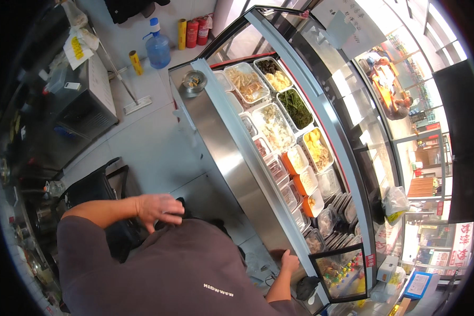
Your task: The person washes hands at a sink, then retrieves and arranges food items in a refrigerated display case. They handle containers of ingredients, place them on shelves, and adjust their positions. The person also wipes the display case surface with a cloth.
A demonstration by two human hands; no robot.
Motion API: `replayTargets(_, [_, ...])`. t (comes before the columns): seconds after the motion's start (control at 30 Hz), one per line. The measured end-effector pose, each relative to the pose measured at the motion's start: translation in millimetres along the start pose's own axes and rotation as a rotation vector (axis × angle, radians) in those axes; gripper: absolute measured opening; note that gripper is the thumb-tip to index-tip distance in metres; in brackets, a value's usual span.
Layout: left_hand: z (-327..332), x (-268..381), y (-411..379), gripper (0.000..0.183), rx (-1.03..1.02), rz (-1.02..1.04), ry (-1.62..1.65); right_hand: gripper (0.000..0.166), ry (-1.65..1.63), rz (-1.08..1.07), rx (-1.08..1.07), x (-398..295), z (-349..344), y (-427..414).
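My left hand (160, 209) hovers before the dark shirt (173, 268), fingers bent and apart, with nothing visible in it. At the steel counter (221, 150), my right hand (289, 260) touches the front edge with curled fingers; whether it grips the edge is unclear. Beyond that edge stands a glass-fronted display case (324, 98) of food containers. Inside are a tray of green strips (295, 108), a tray of pale mixed food (273, 126) and several orange-sided tubs (304, 183). Lidded plastic boxes (278, 172) line the near side.
A black chair (89, 185) is close to my left arm. A metal bowl (194, 81) sits at the counter's far end. On the floor are a flat mop (137, 105), a water jug (158, 51) and fire extinguishers (192, 34). A steel cabinet (91, 94) stands left.
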State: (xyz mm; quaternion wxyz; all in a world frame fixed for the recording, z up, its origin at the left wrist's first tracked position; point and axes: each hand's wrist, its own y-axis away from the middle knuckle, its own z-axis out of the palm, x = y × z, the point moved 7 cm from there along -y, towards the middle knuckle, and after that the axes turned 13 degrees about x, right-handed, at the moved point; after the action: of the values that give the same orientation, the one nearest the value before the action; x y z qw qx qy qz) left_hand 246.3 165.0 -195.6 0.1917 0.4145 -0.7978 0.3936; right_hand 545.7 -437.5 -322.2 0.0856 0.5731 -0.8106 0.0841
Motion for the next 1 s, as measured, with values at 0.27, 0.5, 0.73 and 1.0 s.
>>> replayTargets(0.27, [-72, -269, -107, 0.052, 0.413, -0.443, -0.544, 0.023, -0.474, -0.415, 0.226, -115, -53, -44])
replayTargets(0.5, [-54, -422, -152, 0.056, 0.361, -0.704, -0.671, 0.023, -0.629, -0.857, 0.239, -450, -97, -198])
replayTargets(0.73, [-54, -453, -161, 0.064, 0.277, -0.758, -0.604, 0.027, -0.534, -0.789, 0.412, -719, -36, -421])
replayTargets(1.0, [-49, -470, -155, 0.077, 0.215, -0.820, -0.643, 0.030, -0.314, -0.836, 0.457, -864, -21, -501])
